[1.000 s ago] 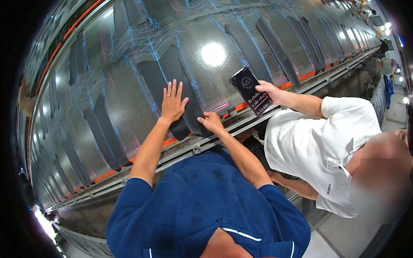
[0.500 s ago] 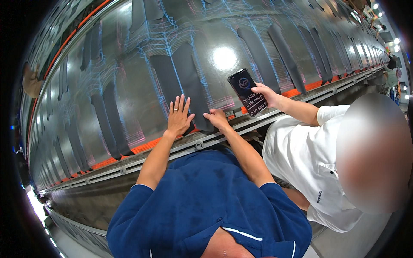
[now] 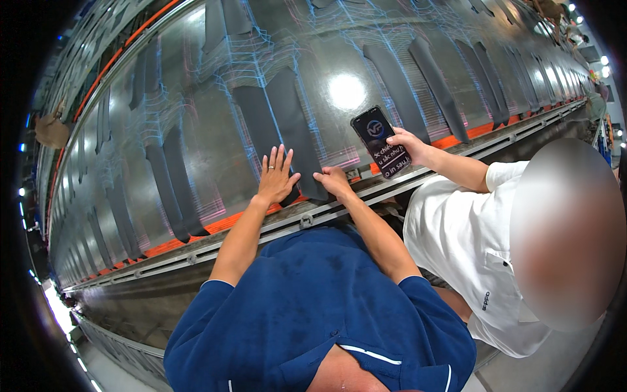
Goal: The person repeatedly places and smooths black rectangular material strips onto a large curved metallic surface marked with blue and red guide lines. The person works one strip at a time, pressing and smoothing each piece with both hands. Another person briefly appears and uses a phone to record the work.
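The glossy dark surface, lined in blue and pink, stretches away beyond the metal rail. A co-worker in a white shirt is on the near side of the rail. Two dark grey sheets, the left panel and the right panel, lie side by side beyond the rail, lower ends close to it. Near the rail, a co-worker's hand holds up a black phone (its screen lit). Just beyond the rail, the left hand lies palm down across the panels, fingers slightly spread. The right hand, also just past the rail, has curled fingers at the right panel's edge; whether they pinch it I cannot tell. A ring circles one left finger.
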Demonstrator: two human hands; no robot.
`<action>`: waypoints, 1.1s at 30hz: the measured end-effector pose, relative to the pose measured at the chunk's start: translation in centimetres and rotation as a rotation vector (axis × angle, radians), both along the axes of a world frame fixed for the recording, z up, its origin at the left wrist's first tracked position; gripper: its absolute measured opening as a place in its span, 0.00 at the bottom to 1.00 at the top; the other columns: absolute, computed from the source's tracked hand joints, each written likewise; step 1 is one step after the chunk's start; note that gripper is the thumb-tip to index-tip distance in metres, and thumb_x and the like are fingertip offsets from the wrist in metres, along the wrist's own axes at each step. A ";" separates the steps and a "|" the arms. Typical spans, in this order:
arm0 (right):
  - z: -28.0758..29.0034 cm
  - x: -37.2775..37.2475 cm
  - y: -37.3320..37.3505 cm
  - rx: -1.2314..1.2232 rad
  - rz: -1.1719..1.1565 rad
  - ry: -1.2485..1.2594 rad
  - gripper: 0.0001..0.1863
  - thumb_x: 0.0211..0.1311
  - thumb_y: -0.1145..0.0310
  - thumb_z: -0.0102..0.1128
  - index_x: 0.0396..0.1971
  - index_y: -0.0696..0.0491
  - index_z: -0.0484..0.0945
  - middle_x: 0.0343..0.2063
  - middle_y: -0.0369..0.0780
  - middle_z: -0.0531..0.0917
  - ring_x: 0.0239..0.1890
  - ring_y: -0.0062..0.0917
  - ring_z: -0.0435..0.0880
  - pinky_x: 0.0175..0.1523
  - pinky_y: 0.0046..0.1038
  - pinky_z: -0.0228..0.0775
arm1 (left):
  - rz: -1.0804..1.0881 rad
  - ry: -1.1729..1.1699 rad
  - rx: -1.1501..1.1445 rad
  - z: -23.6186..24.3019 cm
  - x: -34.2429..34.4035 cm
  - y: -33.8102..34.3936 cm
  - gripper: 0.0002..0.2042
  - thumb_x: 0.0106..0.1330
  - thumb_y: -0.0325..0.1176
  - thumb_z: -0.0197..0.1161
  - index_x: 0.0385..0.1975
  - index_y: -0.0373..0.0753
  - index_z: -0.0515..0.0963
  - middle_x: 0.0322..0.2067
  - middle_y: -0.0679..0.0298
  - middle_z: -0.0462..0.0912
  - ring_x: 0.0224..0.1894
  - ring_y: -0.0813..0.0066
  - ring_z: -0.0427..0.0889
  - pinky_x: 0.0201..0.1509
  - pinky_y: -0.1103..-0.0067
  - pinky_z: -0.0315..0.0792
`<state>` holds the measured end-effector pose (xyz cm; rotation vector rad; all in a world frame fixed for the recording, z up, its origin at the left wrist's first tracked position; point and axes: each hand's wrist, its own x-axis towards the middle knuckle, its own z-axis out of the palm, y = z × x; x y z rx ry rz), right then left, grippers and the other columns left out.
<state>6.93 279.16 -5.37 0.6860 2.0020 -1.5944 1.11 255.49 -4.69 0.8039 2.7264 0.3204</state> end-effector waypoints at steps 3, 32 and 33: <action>0.4 0.6 -0.1 0.207 -0.002 0.045 0.15 0.66 0.60 0.75 0.47 0.54 0.91 0.37 0.42 0.94 0.41 0.29 0.92 0.51 0.34 0.81 | -0.004 -0.028 -0.008 -0.2 -0.3 0.2 0.41 0.82 0.58 0.52 0.87 0.46 0.47 0.87 0.51 0.39 0.89 0.48 0.35 0.88 0.47 0.33; 40.3 7.9 0.9 -0.581 0.021 1.666 0.15 0.61 0.71 0.74 0.46 0.55 0.83 0.42 0.49 0.89 0.42 0.41 0.89 0.49 0.38 0.81 | 0.001 -0.107 -0.102 -0.3 -0.6 0.2 0.43 0.83 0.60 0.49 0.87 0.46 0.42 0.87 0.52 0.34 0.89 0.48 0.30 0.88 0.48 0.30; 40.5 7.8 1.0 -0.562 0.015 1.666 0.15 0.62 0.71 0.74 0.47 0.55 0.83 0.42 0.49 0.89 0.42 0.42 0.89 0.50 0.38 0.81 | -0.002 -0.104 -0.096 -0.3 -0.6 0.4 0.42 0.83 0.60 0.49 0.87 0.46 0.42 0.87 0.52 0.34 0.89 0.48 0.30 0.88 0.48 0.30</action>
